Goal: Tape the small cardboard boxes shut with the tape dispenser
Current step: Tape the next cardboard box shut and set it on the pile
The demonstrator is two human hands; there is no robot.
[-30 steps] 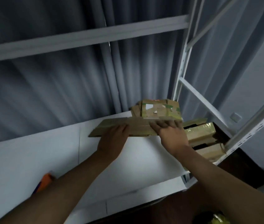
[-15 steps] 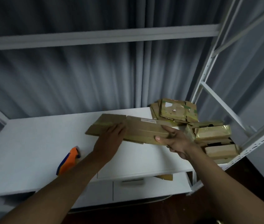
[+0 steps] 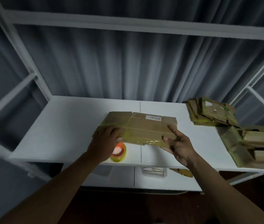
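**Flat box held over surface, tape roll underneath**

A flattened cardboard box is held at frame centre, above the white surface, tilted slightly with its near edge raised. The left hand is laid over the box's lower left corner, fingers curled round the edge; how firmly cannot be told, since the view is blurred. The right hand grips the lower right edge, thumb on top, fingers underneath, index finger stretched along the top face.

Risks from here, as judged:
- The box is still flat, so nothing can be taped until it is opened up; a slip at either corner may be caused by the glossy old tape under the fingers.
- The tape roll, orange core with yellowish tape, lies on the surface just below the left hand and partly under the box's near edge. It could be knocked off the front edge if the box is set down or swung there.
- The roll is partly hidden by the hand, so a fumbled reach is likely.
- The loose stack of flat cardboard at upper right and the heap of taped boxes at the right edge overhang the surface; a sideways bump could spill them.

Look of the box: brown, worn, creased into panels, strips of shiny yellowish tape across the seams and the near edge, a small white label near the far edge. No dispenser handle is seen in this view.
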